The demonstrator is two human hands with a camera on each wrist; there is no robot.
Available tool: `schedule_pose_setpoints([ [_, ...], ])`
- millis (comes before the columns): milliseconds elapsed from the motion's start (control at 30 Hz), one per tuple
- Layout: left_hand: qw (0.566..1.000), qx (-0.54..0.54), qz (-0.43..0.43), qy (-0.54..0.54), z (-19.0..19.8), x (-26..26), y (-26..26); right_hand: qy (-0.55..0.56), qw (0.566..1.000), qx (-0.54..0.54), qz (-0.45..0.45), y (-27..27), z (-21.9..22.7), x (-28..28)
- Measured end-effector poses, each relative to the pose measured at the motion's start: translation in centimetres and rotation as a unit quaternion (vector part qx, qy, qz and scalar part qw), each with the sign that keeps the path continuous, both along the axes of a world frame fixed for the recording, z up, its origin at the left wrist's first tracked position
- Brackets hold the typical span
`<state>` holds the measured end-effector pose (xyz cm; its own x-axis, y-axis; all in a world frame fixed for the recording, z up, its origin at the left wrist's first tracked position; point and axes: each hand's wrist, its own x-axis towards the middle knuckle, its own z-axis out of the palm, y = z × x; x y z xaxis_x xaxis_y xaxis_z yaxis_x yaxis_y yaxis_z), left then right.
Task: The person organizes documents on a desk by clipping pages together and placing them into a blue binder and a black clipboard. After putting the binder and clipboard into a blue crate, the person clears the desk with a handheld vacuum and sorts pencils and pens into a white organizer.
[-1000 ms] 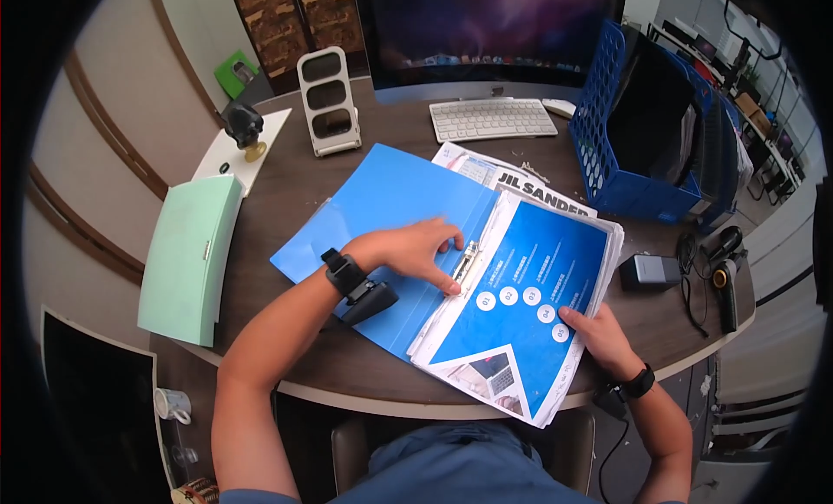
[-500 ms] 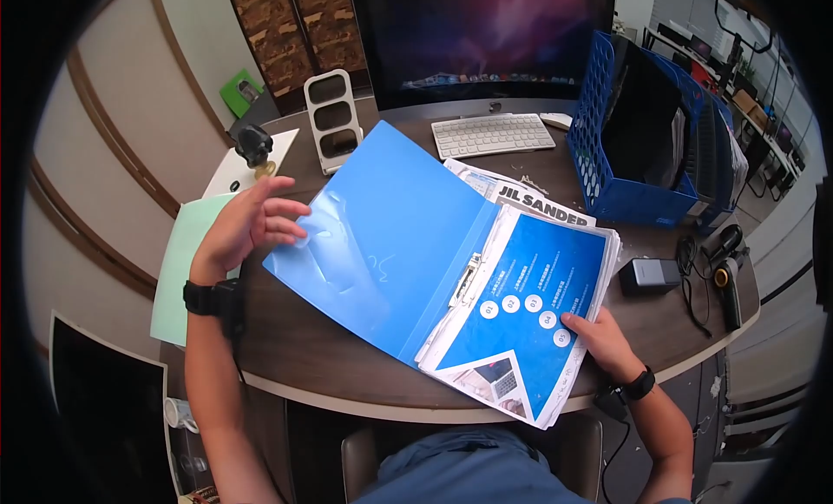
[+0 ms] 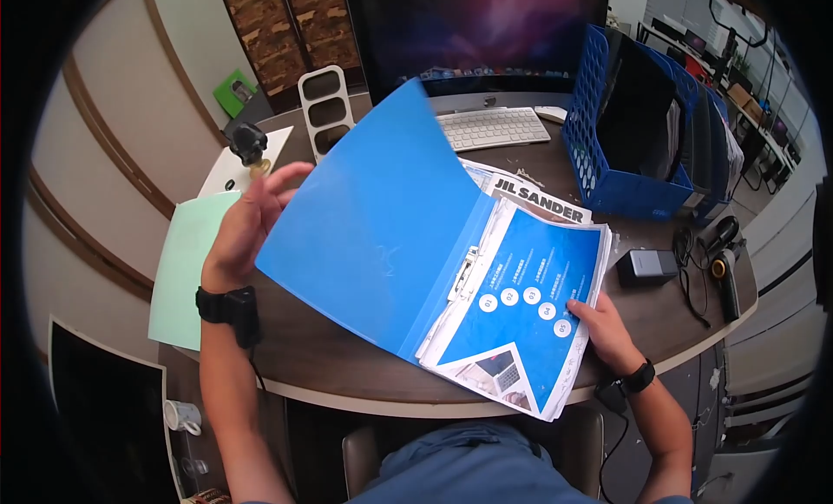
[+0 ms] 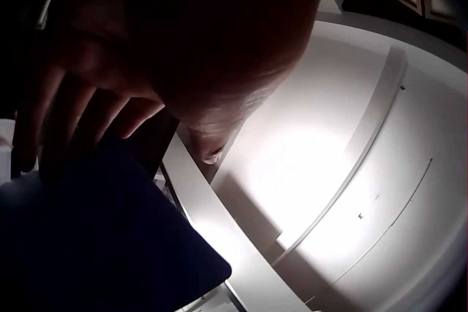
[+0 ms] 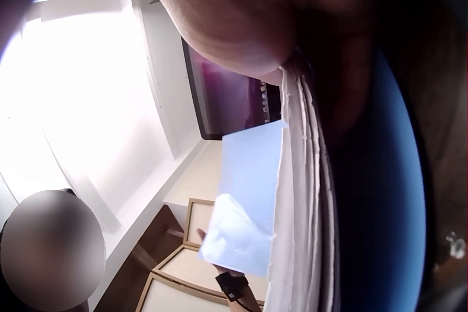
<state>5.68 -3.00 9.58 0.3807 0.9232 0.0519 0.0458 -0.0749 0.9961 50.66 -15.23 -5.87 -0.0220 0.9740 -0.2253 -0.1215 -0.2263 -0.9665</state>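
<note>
A blue folder lies open, its cover [image 3: 373,217] raised at a slant on the left. My left hand [image 3: 245,230] is at the cover's outer left edge, with fingers extended partly behind it; the left wrist view has the hand [image 4: 197,41] above the dark cover [image 4: 110,231]. Beside the metal clip [image 3: 465,274] lies a paper stack topped by a blue printed sheet [image 3: 521,278]. My right hand [image 3: 611,332] grips the stack's right edge, thumb on top. In the right wrist view the hand [image 5: 241,12] holds the layered papers [image 5: 303,180]; some fingers are shadowed.
A magazine [image 3: 540,200] lies behind the papers. Farther back are a keyboard [image 3: 499,129] and a blue file rack [image 3: 629,190]. A dark box [image 3: 646,268] and a handheld device [image 3: 725,283] are at right. At left are a mint-green folder [image 3: 186,270] and a white stand [image 3: 326,113].
My left hand moved from the clip to the cover's left edge. The cover has tilted upward from lying flatter. My right hand stays on the papers' edge, its thumb slightly higher.
</note>
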Motion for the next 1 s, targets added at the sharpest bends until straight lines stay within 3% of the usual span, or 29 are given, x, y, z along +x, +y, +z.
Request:
schedule_pose_setpoints([
  [33, 0.990, -0.004, -0.087, -0.111, 0.5, 0.5, -0.7, -0.011, 1.000, -0.002, 0.007, 0.2, 0.0, 0.1],
  [67, 0.980, 0.011, -0.154, -0.124, 0.6, 1.0, -1.3, -0.012, 1.000, -0.001, 0.008, 0.3, 0.0, 0.2],
  [133, 0.986, 0.019, -0.156, -0.049, -0.2, 4.0, -3.3, -0.011, 1.000, -0.011, -0.009, 0.2, -0.2, 0.3],
  [167, 0.981, 0.038, -0.183, 0.048, -0.6, 5.8, -3.9, -0.012, 1.000, -0.010, -0.010, 0.3, 0.0, 0.0],
  [200, 0.953, 0.077, -0.186, 0.226, -2.7, 9.1, -4.4, 0.085, 0.996, 0.002, -0.033, 0.3, 0.4, -0.2],
  [233, 0.950, 0.079, -0.182, 0.242, -4.7, 10.5, -4.7, 0.182, 0.982, 0.014, -0.053, 0.3, 0.7, -0.3],
  [267, 0.941, 0.136, -0.191, 0.246, -6.7, 11.5, -4.8, 0.180, 0.983, 0.009, -0.041, 0.4, 0.3, 0.2],
  [300, 0.900, 0.246, -0.184, 0.308, -8.6, 12.3, -5.0, 0.179, 0.983, 0.012, -0.046, 0.4, -0.1, 0.7],
  [367, 0.848, 0.299, -0.160, 0.408, -9.2, 13.8, -6.3, 0.187, 0.979, 0.072, -0.033, 0.4, -0.9, 1.5],
  [400, 0.846, 0.303, -0.163, 0.407, -9.2, 14.0, -6.3, 0.159, 0.987, 0.010, -0.038, 0.3, -1.0, 1.6],
  [533, 0.858, 0.276, -0.133, 0.413, -9.3, 13.6, -5.6, 0.169, 0.984, 0.012, -0.052, 0.2, 1.3, 1.0],
  [567, 0.856, 0.273, -0.124, 0.422, -9.3, 13.6, -5.4, 0.221, 0.975, -0.009, -0.026, 0.1, 2.2, 1.0],
  [633, 0.859, 0.268, -0.103, 0.423, -9.5, 13.7, -5.5, 0.270, 0.962, -0.024, -0.001, 0.2, 2.6, 1.0],
  [700, 0.862, 0.265, -0.086, 0.423, -10.1, 13.8, -5.7, 0.206, 0.979, 0.001, -0.009, 0.1, 0.9, 1.1],
  [733, 0.893, 0.234, -0.075, 0.377, -10.5, 13.6, -5.4, 0.115, 0.993, 0.024, -0.021, 0.1, 0.5, 0.6],
  [800, 0.947, 0.129, -0.087, 0.280, -10.6, 13.9, -4.2, 0.174, 0.984, 0.027, -0.032, 0.1, 0.8, 0.1],
  [833, 0.950, 0.082, -0.081, 0.289, -9.4, 13.9, -4.2, 0.192, 0.981, 0.038, -0.012, 0.1, 1.2, -0.1],
  [900, 0.975, -0.056, -0.070, 0.205, -10.7, 13.7, -3.1, 0.206, 0.977, 0.058, 0.013, -0.5, 2.9, -0.6],
  [933, 0.974, -0.049, -0.076, 0.207, -10.7, 13.4, -2.9, 0.218, 0.973, 0.074, 0.036, -0.6, 3.3, -0.8],
  [1000, 0.979, -0.114, -0.156, 0.057, -10.4, 12.9, -2.8, 0.225, 0.969, 0.087, 0.061, -0.8, 3.5, -1.0],
])
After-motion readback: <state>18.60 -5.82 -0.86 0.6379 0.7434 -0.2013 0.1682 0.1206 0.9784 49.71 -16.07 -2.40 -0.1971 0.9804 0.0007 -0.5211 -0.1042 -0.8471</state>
